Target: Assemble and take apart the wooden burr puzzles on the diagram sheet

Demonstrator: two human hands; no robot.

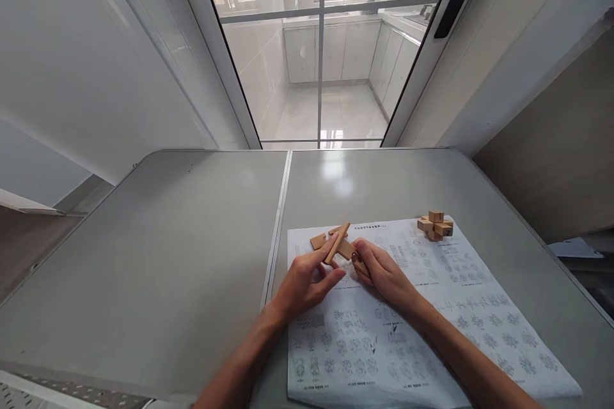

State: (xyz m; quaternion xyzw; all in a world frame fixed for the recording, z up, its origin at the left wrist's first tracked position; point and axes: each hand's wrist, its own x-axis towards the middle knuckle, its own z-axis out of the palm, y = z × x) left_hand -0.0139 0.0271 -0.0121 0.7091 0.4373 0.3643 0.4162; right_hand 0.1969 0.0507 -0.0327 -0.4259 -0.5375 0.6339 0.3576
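Observation:
My left hand (307, 282) holds a long, slim wooden puzzle piece (338, 243) at its lower end, tilted up to the right. My right hand (386, 271) pinches a short wooden puzzle piece (360, 264) close beside it. A flat wooden piece (346, 250) lies between the two hands, touching or nearly touching both held pieces; I cannot tell if they interlock. Just beyond my left fingers, another notched wooden piece (317, 241) rests on the printed sheet (345, 351). My fingers partly hide the held pieces.
An assembled wooden block puzzle (435, 226) stands at the sheet's far right corner. Small dark-and-silver bits (373, 345) lie on the paper. The grey table (192, 268) has a metal seam (278, 223) left of the sheet. A glass door (319, 77) stands behind the table.

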